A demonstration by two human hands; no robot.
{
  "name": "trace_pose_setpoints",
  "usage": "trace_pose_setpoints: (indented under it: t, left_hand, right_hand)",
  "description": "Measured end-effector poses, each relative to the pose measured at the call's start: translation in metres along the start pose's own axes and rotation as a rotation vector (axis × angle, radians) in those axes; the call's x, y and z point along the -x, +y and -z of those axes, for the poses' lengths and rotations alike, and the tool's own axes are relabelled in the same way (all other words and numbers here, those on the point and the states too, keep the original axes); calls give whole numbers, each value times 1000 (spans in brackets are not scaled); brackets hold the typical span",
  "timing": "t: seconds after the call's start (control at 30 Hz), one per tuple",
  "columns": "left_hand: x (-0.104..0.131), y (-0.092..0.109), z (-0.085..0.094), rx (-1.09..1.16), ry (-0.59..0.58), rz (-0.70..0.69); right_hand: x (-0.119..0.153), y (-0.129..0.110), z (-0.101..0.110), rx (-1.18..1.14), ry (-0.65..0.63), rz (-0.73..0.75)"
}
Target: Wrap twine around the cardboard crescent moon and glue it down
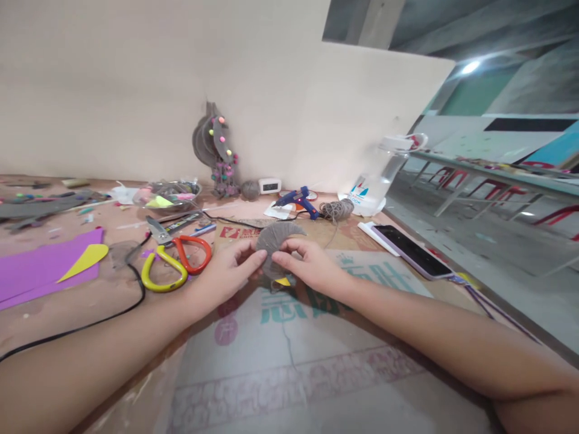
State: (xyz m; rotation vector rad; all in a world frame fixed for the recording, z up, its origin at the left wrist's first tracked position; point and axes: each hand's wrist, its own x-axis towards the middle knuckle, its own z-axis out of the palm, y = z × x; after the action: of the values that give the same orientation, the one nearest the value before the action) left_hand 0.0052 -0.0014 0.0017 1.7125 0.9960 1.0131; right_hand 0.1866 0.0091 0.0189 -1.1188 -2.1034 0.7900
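Note:
Between both hands is a grey yarn-wrapped crescent, with a bit of yellow showing at its lower end. My left hand pinches its left edge between thumb and fingers. On the other side, my right hand grips it with the thumb in front and the fingers curled behind. The crescent is held just above a printed plastic sheet. Scissors with one yellow and one red handle lie left of my left hand. Beyond the hands rests a blue glue gun, beside a grey yarn bundle.
Purple sheets with a yellow piece lie at left, crossed nearby by a black cable. A bowl of scraps, a decorated grey hanging and a small clock stand at the back. A water bottle and phone are right.

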Motion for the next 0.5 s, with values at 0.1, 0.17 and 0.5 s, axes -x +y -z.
trace_pose_setpoints:
  t: [0.1,0.17,0.5]
  left_hand:
    - [-1,-1,0,94,119,32]
    - [-3,-1,1,161,203,44]
    - [-11,-9,8,471,431,73]
  right_hand:
    - [0,2,10,74,-86,128]
    - [-1,6,20,161,-189,201]
    - [-9,31,57,405,-367,202]
